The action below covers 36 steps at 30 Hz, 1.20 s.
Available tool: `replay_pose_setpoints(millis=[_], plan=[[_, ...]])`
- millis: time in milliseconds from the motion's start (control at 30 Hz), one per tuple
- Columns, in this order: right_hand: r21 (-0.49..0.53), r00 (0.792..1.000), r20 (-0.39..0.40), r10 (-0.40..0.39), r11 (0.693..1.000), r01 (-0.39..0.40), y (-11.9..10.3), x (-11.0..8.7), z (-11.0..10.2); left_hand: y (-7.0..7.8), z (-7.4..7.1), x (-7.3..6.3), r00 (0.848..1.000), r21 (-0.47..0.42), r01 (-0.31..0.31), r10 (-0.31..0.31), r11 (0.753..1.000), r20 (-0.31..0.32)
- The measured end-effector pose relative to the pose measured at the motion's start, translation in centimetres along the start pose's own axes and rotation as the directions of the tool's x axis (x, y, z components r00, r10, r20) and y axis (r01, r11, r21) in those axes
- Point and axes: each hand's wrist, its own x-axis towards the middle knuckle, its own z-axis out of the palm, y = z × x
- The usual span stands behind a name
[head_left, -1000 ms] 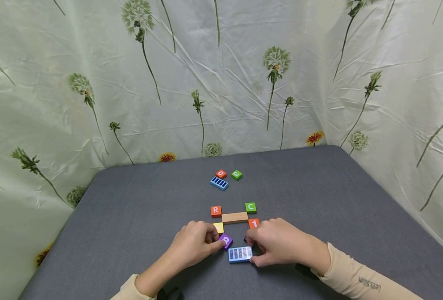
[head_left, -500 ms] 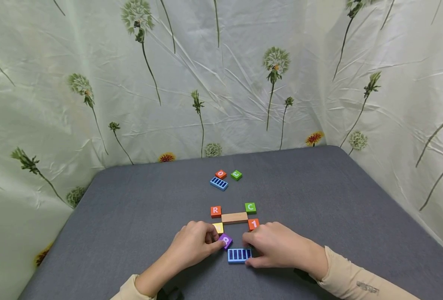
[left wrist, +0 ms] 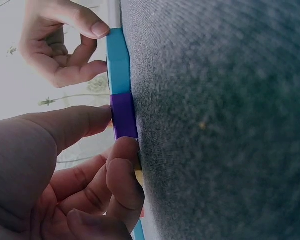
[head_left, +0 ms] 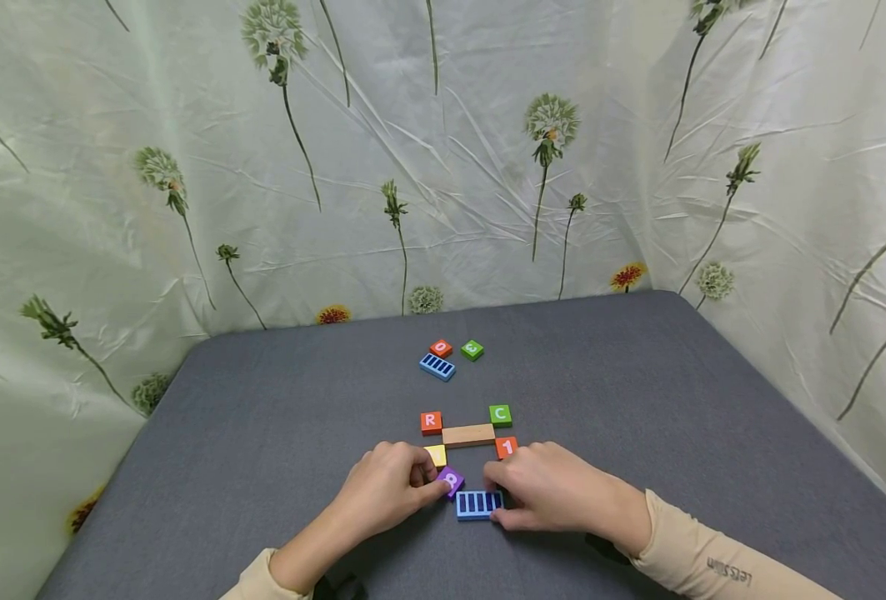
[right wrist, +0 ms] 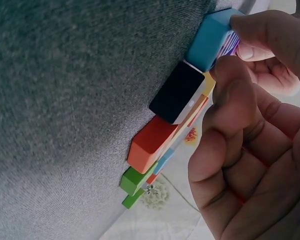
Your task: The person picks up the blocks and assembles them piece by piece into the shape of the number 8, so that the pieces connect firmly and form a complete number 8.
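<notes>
Left hand (head_left: 386, 482) pinches purple character tile (head_left: 453, 478); right hand (head_left: 563, 487) pinches blue striped block (head_left: 474, 506). Overpushing the block could skew the tile.

grey table (head_left: 262, 408) | wooden bar (head_left: 468, 436) | coloured blocks (head_left: 431, 422) | two blue slabs (head_left: 437, 367)

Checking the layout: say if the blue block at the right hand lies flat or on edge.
Flat: the blue block shows its barred side upward.
</notes>
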Motion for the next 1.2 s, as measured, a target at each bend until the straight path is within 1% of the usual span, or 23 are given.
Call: replay_pose_setpoints(millis=[133,433,633,933,1200], plan=[[-0.005,1.0,-0.007,0.002,1.0,-0.002,0.04,0.05,0.0,0.01,-0.02,-0.02,1.0,-0.003,-0.003,0.003,1.0,-0.002],[0.013,1.0,0.013,0.018,1.0,-0.019,0.12,0.12,-0.05,0.01,0.01,-0.05,1.0,0.002,-0.018,0.018,1.0,-0.019],[0.021,0.999,0.025,0.025,0.999,-0.026,0.21,0.21,-0.09,0.05,0.01,-0.05,1.0,0.004,-0.015,0.015,1.0,-0.016],[0.005,1.0,-0.008,0.007,1.0,-0.007,0.24,0.08,-0.02,0.01,0.03,-0.06,1.0,0.006,-0.017,0.017,1.0,-0.024],[0.024,1.0,-0.001,0.013,1.0,-0.013,0.36,0.06,0.04,0.07,0.03,-0.01,1.0,0.005,-0.002,0.002,1.0,-0.006]])
